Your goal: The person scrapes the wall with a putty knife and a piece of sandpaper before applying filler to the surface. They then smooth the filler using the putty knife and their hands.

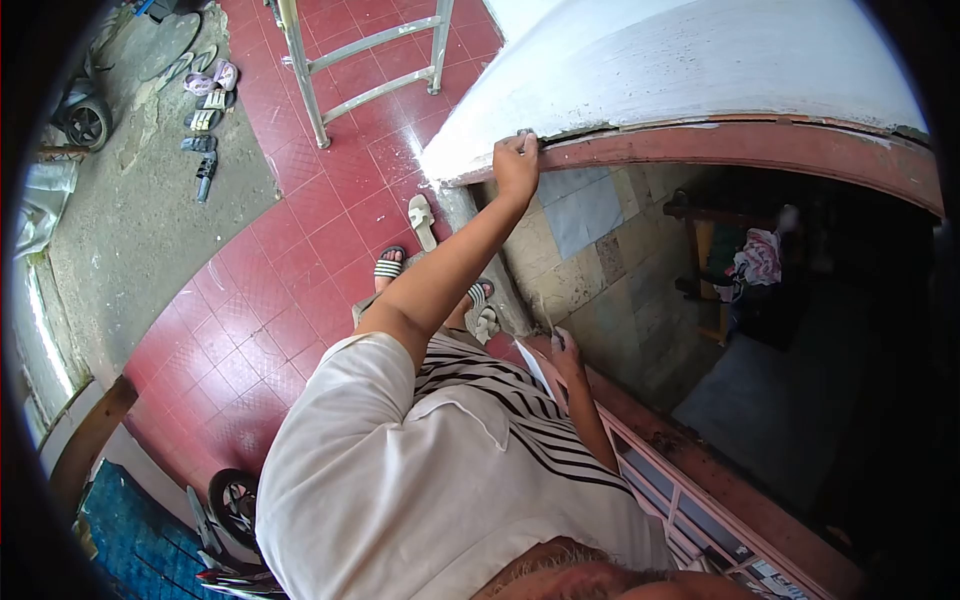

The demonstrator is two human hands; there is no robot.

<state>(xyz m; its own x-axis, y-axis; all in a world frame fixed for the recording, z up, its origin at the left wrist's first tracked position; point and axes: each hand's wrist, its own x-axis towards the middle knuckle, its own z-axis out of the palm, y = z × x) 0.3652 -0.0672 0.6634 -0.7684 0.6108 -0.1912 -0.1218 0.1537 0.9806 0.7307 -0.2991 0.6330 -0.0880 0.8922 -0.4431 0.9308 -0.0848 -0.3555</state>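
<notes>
My left hand reaches up to the left part of the reddish door-frame beam, where it meets the white wall. Its fingers are closed at the gap along the beam's upper edge; what they hold, if anything, is too small to name. Lower down, near my waist and beside the door post, my right hand is closed around something thin that I cannot make out, with a slim end poking up from it.
A metal ladder stands on the red tiles. Sandals lie near my feet, with more footwear on the concrete. Beyond the doorway is a dark room with a rack of cloth. A wheel stands at the lower left.
</notes>
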